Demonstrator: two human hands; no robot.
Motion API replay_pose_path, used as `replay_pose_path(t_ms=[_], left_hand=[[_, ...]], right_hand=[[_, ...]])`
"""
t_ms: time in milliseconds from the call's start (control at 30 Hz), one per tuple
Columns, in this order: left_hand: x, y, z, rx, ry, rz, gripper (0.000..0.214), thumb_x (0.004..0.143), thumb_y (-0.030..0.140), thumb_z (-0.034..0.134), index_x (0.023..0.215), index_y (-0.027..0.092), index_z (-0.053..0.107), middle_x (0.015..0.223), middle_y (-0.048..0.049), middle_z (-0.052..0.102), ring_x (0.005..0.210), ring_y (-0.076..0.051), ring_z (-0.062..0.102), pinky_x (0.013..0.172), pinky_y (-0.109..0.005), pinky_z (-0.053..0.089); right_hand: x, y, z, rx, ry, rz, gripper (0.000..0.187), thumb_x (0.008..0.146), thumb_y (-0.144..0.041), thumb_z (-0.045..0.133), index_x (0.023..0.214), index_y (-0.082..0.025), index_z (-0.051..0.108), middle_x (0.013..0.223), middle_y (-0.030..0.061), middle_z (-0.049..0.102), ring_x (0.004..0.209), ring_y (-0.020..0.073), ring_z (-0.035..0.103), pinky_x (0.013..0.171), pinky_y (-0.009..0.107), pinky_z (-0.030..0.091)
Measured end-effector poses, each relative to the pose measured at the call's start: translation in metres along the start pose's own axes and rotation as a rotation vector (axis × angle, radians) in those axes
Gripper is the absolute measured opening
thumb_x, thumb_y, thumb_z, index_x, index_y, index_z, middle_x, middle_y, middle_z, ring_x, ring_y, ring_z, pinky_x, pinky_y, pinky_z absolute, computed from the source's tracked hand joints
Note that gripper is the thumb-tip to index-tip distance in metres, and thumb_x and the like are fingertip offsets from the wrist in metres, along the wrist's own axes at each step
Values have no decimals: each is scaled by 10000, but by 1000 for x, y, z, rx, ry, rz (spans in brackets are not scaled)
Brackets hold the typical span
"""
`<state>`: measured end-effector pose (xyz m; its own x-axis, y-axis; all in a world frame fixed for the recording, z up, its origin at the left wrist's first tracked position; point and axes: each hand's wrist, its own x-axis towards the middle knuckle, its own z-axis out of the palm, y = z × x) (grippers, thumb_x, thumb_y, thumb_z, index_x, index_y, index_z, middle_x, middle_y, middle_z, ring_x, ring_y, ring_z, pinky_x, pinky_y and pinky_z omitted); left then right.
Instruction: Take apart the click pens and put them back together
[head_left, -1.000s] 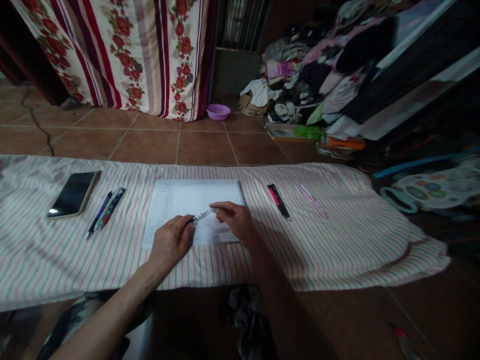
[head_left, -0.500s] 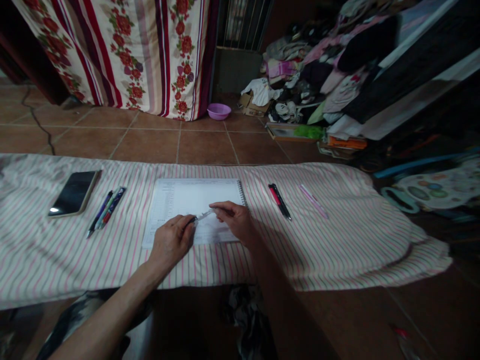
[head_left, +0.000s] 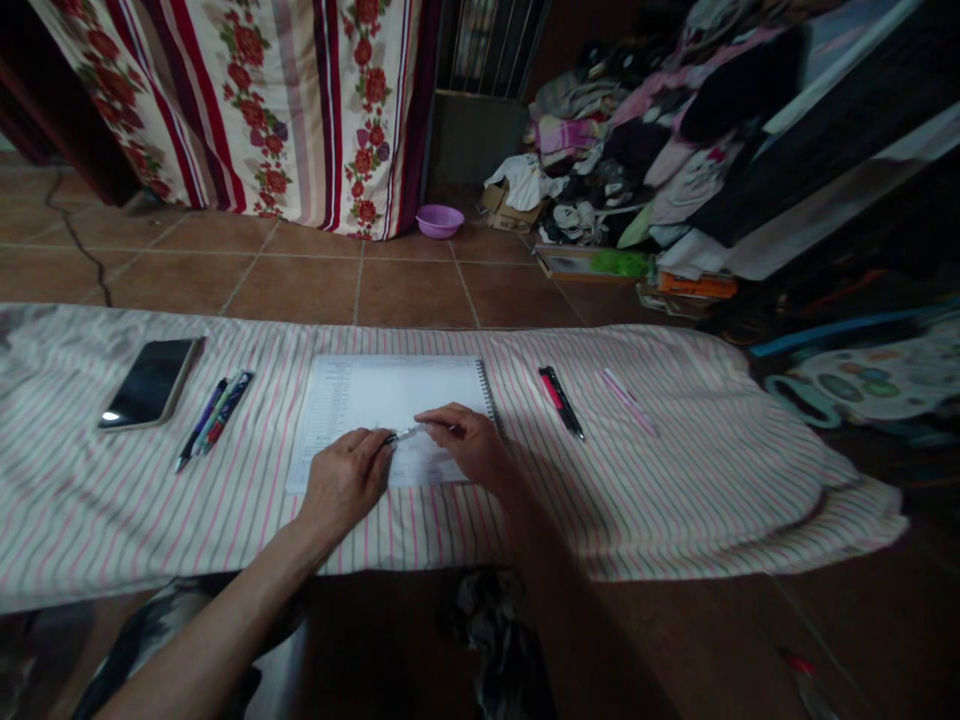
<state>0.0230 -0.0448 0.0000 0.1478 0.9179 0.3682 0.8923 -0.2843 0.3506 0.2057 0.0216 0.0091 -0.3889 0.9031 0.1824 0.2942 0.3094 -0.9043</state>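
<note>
Over a spiral-bound notebook [head_left: 405,390] that lies open-faced on the striped cloth, my two hands hold a slim, partly clear pen [head_left: 407,433] between them. My left hand [head_left: 346,472] is closed around its dark end. At the other end, the thumb and fingers of my right hand [head_left: 466,438] pinch it. Only a short, pale length shows between the hands; my fingers cover the rest. A black and red pen pair [head_left: 560,402] and a pink-and-white pen [head_left: 628,402] lie right of the notebook. Several pens [head_left: 215,420] lie together at its left.
A phone [head_left: 152,384] rests on the striped cloth [head_left: 720,470] at far left. Beyond the cloth are a tiled floor [head_left: 300,285], a purple basin [head_left: 439,221], a flowered curtain [head_left: 300,110] and a heap of clothes [head_left: 645,140]. A patterned plastic seat [head_left: 870,380] stands at right.
My right fingers have come slightly closer to my left hand, so less of the pen shows between them. The view has shifted very little; everything else lies as before.
</note>
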Motion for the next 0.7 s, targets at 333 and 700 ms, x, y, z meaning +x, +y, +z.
replay_pose_path(t_ms=[333,700], left_hand=[[1,1,0,-6,4,-10,258,873,290,429,1020,168,603,839,-46,658,748,-174,615,620,-269,469],[1,0,1,-8,3,-13,248,877,289,425,1025,180,591,834,-40,652,745,-167,608,625,-264,466]], right_hand=[[0,-6,4,-40,-16,28,182,767,-174,552,887,-178,689,834,40,654,734,123,580,668,241,453],[-1,-2,6,22,-16,108,205,769,-237,543,906,-177,683,610,-7,592,563,100,529,542,211,416]])
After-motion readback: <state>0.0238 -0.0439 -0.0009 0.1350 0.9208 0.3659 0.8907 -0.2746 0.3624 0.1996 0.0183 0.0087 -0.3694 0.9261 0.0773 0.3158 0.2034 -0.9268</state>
